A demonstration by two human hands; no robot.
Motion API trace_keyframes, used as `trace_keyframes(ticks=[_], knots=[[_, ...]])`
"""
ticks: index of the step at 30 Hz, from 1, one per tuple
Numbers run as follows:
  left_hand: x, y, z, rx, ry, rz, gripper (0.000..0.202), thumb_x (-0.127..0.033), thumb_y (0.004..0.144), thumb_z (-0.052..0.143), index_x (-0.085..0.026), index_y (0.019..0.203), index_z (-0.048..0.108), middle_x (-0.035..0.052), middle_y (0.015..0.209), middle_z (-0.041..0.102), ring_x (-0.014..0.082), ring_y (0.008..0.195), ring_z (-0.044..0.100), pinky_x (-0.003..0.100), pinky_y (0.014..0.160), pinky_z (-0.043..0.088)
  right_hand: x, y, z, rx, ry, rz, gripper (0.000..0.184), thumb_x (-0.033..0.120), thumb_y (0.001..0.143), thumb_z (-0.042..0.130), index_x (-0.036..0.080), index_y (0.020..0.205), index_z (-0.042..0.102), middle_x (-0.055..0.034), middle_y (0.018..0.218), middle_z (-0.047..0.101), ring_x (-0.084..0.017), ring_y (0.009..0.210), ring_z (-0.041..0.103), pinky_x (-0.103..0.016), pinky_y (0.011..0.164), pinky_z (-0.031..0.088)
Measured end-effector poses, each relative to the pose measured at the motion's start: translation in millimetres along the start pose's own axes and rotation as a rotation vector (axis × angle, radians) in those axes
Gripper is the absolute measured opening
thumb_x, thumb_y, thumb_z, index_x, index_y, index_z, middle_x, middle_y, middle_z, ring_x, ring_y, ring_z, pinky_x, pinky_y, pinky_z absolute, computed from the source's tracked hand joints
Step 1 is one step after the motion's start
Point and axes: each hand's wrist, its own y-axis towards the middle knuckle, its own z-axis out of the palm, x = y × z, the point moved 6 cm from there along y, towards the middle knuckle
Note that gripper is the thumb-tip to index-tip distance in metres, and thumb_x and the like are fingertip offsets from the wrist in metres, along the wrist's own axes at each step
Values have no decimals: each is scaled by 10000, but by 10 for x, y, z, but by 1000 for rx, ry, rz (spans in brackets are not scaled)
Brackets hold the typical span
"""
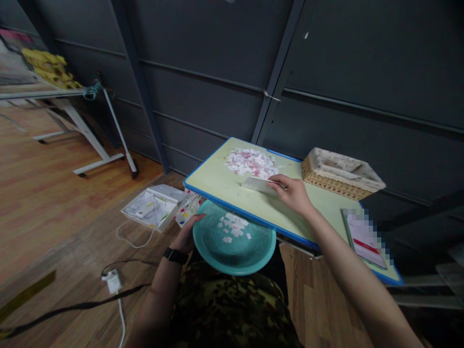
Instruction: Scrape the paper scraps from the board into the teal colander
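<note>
My left hand (190,229) grips the left rim of a teal plastic colander (206,246), which rests tilted at my lap just below the table's front edge. Several small white paper pieces (234,226) lie inside it. Over the table, my right hand (292,192) pinches a flat white card (258,184), its long edge down near the tabletop. Just beyond the card is a pile of white and pinkish paper scraps (250,162) on the pale yellow table (213,174) with a blue edge.
A lined wicker basket (331,183) stands at the table's back right, with a flat booklet-like item (362,239) nearer me. On the floor at left sit an open white box (152,208) and a power strip (112,281) with cables. A dark panelled wall (203,63) rises behind.
</note>
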Motion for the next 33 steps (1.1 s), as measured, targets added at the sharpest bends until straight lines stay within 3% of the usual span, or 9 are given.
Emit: trace_keyframes(ticks=[4, 8, 12, 17, 22, 25, 28, 30, 33], knots=[[3, -5, -4, -12, -4, -24, 166, -259, 684, 750, -168, 822, 735, 50, 632, 751, 264, 669, 720, 333, 635, 538, 60, -17, 9, -79, -105, -1, 253, 361, 907, 555, 193, 987, 725, -69, 946, 770, -186, 754, 713, -257, 683, 485], [-3, -7, 2, -13, 5, -31, 122, -252, 697, 732, -168, 785, 720, 25, 571, 720, 221, 571, 689, 314, 602, 534, 80, -41, 114, -38, -159, -14, 247, 332, 917, 540, 195, 1000, 727, -71, 954, 773, -192, 747, 721, -264, 678, 487], [6, 3, -8, -12, 0, -24, 181, -258, 683, 739, -163, 836, 719, 38, 641, 741, 235, 642, 704, 330, 664, 538, 104, -125, 110, -15, -125, -57, 239, 322, 925, 539, 186, 986, 727, -64, 907, 773, -185, 738, 716, -260, 675, 489], [13, 18, -32, -29, -8, -8, 126, -262, 640, 784, -181, 679, 696, 3, 578, 702, 175, 538, 638, 285, 579, 501, 152, -229, 28, -33, -167, -113, 234, 316, 936, 532, 188, 964, 725, -60, 875, 773, -170, 694, 707, -247, 635, 488], [-2, 8, 12, 19, 5, 0, 128, -266, 639, 784, -166, 646, 705, 6, 561, 696, 148, 478, 602, 266, 534, 492, 444, -327, 18, -160, -282, -182, 224, 282, 947, 528, 176, 1015, 713, -61, 856, 777, -142, 661, 708, -220, 612, 499], [0, -1, 13, 14, 6, -6, 123, -262, 650, 775, -161, 684, 714, 8, 572, 707, 150, 470, 614, 262, 522, 504, 895, -431, 198, -138, -386, -361, 230, 167, 943, 503, 169, 1082, 687, -61, 921, 777, -130, 735, 719, -204, 655, 517], [4, -11, 5, -15, 10, -22, 155, -245, 677, 746, -156, 803, 734, 30, 681, 763, 204, 599, 700, 292, 615, 558, 1336, -526, 487, -73, -493, -516, 265, 111, 943, 460, 119, 1117, 660, -112, 1004, 760, -183, 881, 721, -250, 670, 548], [-3, -19, -3, -48, 6, -30, 199, -230, 684, 728, -151, 866, 736, 54, 783, 793, 253, 740, 740, 327, 703, 581, 1504, -540, 713, 51, -549, -531, 298, 129, 959, 424, 115, 1171, 632, -141, 1049, 744, -198, 900, 712, -274, 660, 559], [-30, -33, 6, -72, -4, -28, 257, -212, 683, 718, -150, 932, 734, 84, 893, 805, 308, 886, 743, 376, 779, 588, 1571, -503, 939, 219, -616, -464, 362, 145, 975, 357, 128, 1268, 568, -166, 1142, 708, -217, 960, 694, -295, 679, 564]])
